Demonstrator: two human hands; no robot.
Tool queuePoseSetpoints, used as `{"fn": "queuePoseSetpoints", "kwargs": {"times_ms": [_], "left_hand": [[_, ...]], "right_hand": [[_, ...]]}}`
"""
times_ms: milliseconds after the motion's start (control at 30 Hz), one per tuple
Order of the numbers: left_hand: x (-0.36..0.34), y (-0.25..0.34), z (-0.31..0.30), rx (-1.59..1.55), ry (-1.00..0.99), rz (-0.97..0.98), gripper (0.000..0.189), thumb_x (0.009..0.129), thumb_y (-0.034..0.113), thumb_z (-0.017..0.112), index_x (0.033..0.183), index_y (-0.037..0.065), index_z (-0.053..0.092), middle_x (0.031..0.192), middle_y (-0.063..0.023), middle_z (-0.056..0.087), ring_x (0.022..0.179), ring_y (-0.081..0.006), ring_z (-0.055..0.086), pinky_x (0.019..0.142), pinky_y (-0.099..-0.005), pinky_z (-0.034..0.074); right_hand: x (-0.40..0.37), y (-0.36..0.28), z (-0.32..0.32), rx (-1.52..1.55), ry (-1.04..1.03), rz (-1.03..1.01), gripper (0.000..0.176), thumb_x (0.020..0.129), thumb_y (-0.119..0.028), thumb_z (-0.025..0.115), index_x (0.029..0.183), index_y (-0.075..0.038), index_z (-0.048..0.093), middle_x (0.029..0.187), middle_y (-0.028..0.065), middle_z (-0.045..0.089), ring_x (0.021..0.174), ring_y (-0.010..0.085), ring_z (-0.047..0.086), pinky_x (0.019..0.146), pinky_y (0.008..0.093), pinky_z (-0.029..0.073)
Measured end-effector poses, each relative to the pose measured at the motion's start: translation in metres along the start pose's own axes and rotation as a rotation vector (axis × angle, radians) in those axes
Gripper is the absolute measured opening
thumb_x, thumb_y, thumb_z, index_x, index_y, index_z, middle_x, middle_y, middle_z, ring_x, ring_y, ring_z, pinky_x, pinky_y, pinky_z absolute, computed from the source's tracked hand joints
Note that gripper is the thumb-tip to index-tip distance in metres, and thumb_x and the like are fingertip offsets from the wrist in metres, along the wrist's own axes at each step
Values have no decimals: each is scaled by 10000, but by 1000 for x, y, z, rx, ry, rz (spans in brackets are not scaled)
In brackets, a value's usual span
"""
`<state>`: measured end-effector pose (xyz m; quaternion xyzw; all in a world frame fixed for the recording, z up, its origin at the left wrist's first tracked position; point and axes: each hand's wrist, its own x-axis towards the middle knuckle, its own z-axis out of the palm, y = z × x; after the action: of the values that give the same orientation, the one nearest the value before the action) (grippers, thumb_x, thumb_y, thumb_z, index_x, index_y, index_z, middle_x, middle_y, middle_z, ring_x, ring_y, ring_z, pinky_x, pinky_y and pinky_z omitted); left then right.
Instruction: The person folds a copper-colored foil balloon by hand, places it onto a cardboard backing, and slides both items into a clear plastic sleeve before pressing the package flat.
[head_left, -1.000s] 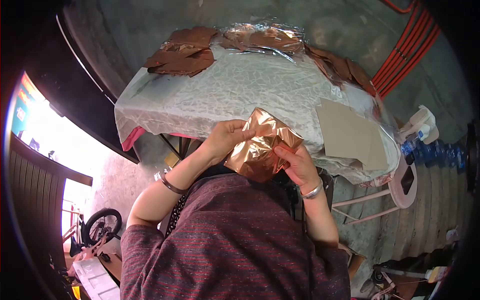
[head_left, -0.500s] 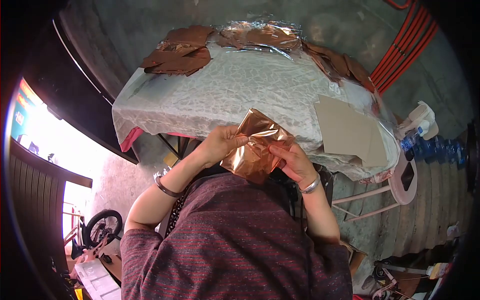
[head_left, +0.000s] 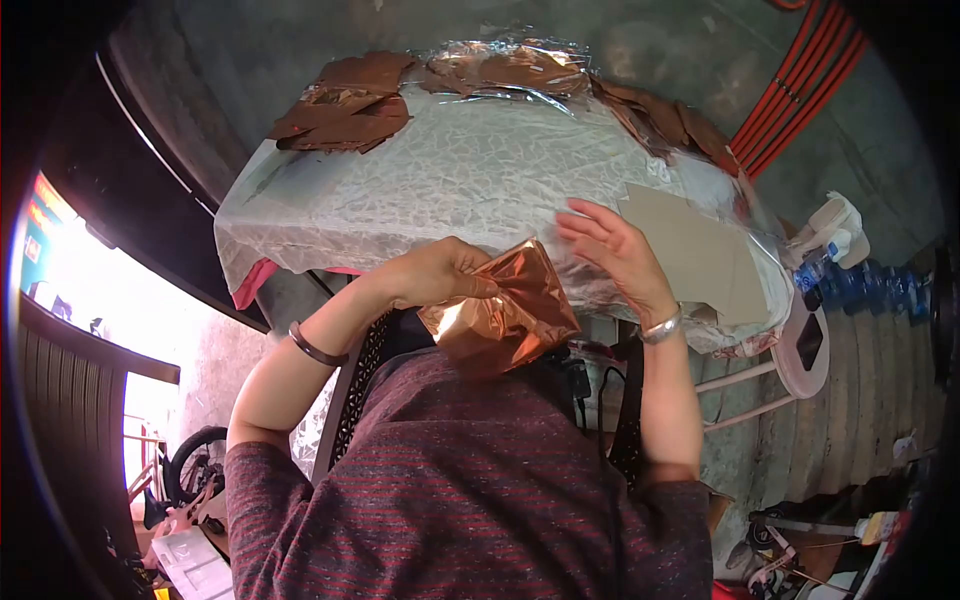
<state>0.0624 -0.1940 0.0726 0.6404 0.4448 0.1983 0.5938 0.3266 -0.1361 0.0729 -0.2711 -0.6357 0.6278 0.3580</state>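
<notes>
**Foil pinched in one hand, the other spread open**

The left hand (head_left: 440, 275) is clamped on the crumpled copper foil sheet (head_left: 505, 315) at frame centre, just below the table (head_left: 450, 180) edge. The sheet's long axis lies roughly across the frame, with one corner pointing up. The right hand (head_left: 615, 250) is off the foil, with its fingers spread over the table near the cardboard piece (head_left: 690, 250). Foil piles (head_left: 345, 100) lie at the upper left.

— What colour is the crumpled shiny foil sheet (head_left: 505, 315) at the centre?
— Copper-orange, with bright glints. The pile of flat foil sheets (head_left: 345, 100) at eleven o'clock is duller, brown-copper.
— And the crinkled plastic table cover (head_left: 430, 190)?
— Whitish, veined all over with creases. The flat cardboard squares (head_left: 690, 250) at three o'clock are grey-beige.
— The knitted sweater (head_left: 470, 480) at six o'clock?
— Dark maroon, with thin red stripes.
</notes>
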Motion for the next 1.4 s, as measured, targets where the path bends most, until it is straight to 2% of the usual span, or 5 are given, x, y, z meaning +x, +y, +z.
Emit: {"fn": "queuePoseSetpoints", "kwargs": {"times_ms": [333, 500, 633, 800, 1400], "left_hand": [[18, 11, -6, 309, -123, -52, 326, 868, 247, 656, 1083, 2, 652, 948, -62, 670, 868, -84, 555, 777, -261, 453], [9, -16, -7, -1174, -370, 264, 734, 888, 505, 545, 1355, -34, 374, 1299, -161, 509, 1202, -227, 489, 1041, -396, 351], [31, -38, 38, -1008, 124, 520, 684, 918, 480, 487, 1386, 7, 326, 1407, -160, 393, 1311, -276, 368, 1115, -443, 245], [45, -50, 51, -1132, 416, 263, 303, 927, 110, 543, 1204, 15, 466, 1126, -112, 586, 1049, -244, 589, 928, -391, 498], [46, -57, 53, -1032, 547, 274, 203, 947, 176, 533, 1086, 31, 561, 996, -54, 619, 891, -156, 605, 814, -335, 527]], "right_hand": [[20, -20, 26, -737, -491, 187, 165, 860, -108, 631, 955, 26, 650, 804, 51, 657, 603, 77, 549, 589, 233, 448], [-5, 36, -3, 219, 89, 218, 195, 877, -145, 636, 983, 17, 661, 840, 35, 658, 714, 85, 592, 634, 226, 482], [-11, 72, 9, 403, 263, 163, 182, 896, -130, 616, 992, 21, 645, 858, 33, 653, 742, 69, 583, 672, 213, 488], [-12, 97, 40, 460, 395, 63, 173, 937, -136, 552, 1033, -6, 613, 869, 12, 642, 721, 68, 584, 642, 211, 492], [-17, 106, 47, 419, 301, 26, 174, 938, -102, 543, 1067, 6, 585, 847, -20, 584, 738, 46, 536, 672, 202, 464]]}}
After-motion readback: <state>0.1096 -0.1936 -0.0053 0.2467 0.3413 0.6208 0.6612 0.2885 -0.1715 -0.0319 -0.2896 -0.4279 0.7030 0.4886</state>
